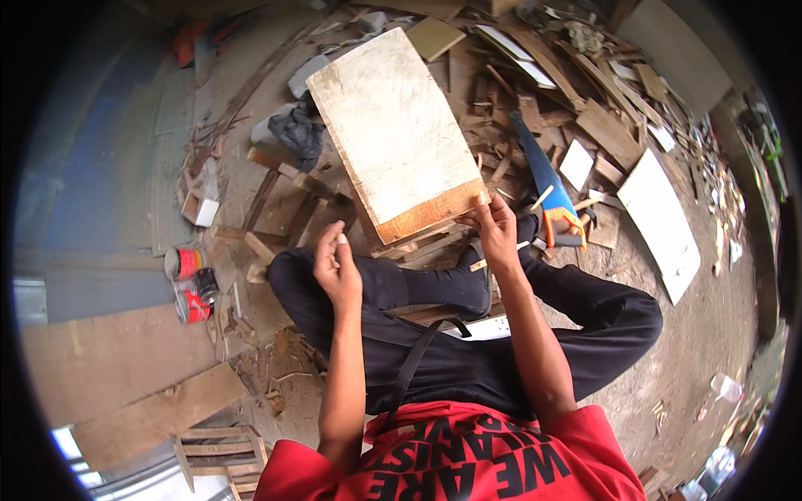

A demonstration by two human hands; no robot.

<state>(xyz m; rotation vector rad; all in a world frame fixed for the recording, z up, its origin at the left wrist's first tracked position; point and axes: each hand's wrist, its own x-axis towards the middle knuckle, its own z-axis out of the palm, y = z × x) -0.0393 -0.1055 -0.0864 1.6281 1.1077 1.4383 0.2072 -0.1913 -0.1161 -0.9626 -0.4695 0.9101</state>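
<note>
A pale rectangular wooden board lies tilted before me, with an orange-brown band along its near edge. At its near right corner my right hand is closed, thumb on top and fingers beneath the edge. My left hand is off the board, left of its near left corner. Its fingers are slightly bent, thumb apart, and nothing shows in them. Under the board are wooden pieces, mostly hidden by it.
A handsaw with an orange and black handle lies right of the board. Red paint cans stand at the left. Wood offcuts are heaped at the far right, near a white panel. A slatted wooden frame is lower left.
</note>
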